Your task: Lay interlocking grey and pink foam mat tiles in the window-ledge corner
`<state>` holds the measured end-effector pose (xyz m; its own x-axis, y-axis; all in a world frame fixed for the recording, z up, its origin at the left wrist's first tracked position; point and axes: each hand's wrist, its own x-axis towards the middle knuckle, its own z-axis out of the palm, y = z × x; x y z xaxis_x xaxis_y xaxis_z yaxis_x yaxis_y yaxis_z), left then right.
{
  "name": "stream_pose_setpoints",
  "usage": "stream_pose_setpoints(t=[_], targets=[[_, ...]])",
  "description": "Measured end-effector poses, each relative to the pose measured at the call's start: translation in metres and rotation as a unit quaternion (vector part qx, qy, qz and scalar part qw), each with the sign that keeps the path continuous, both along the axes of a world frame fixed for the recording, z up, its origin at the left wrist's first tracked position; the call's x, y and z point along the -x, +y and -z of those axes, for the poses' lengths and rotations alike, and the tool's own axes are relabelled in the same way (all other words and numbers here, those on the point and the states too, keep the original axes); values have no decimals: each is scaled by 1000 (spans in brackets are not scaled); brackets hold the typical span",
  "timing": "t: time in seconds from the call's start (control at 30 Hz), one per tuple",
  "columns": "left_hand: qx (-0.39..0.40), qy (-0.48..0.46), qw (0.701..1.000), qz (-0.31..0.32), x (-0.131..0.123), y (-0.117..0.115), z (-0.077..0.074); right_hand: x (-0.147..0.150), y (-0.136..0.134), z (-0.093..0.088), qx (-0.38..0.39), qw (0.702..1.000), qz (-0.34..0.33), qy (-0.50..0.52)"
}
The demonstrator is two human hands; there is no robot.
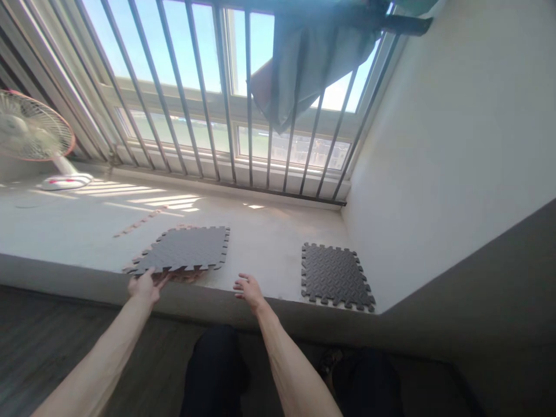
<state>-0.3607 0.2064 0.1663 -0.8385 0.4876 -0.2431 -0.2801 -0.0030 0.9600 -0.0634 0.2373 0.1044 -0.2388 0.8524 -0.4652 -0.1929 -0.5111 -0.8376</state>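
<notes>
A stack of grey interlocking foam mats [185,249] lies near the front edge of a wide pale window ledge [269,243]. My left hand [145,285] touches the stack's near left corner, its fingers curled at the edge. My right hand [248,288] hovers open just to the right of the stack, fingers apart, holding nothing. A single grey foam mat [335,275] lies flat further right, close to the wall corner.
A small fan [35,136] stands at the ledge's far left. Thin foam edge strips [136,223] lie behind the stack. Slanted window bars [226,104] and a hanging grey cloth [313,58] are behind. A white wall [456,145] closes the right side.
</notes>
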Motion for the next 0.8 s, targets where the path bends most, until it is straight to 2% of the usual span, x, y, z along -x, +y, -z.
stream_pose_setpoints(t=[0.1, 0.23, 0.33, 0.43, 0.5, 0.63, 0.7, 0.8], targets=[[3, -51, 999, -15, -20, 2, -4, -27, -11, 7, -7, 1000, 8, 3], [-42, -73, 996, 16, -81, 0, 1, -53, -18, 7, -13, 998, 47, 36], [-54, -88, 993, 56, -141, -4, 17, -75, -16, 2, -79, 987, 137, 36], [-52, -110, 986, 114, -194, -5, 40, -109, -11, -5, -165, 956, 229, -83], [-48, -129, 981, 135, -220, -3, 54, -138, -6, -8, -194, 942, 240, -134], [-19, -118, 979, 164, -249, 6, 69, -192, -1, -4, -212, 934, 233, -172], [7, -93, 976, 197, -254, 10, 72, -211, -1, 2, -191, 934, 237, -189], [35, -36, 969, 243, -252, 11, 77, -229, -5, 11, -170, 935, 206, -234]])
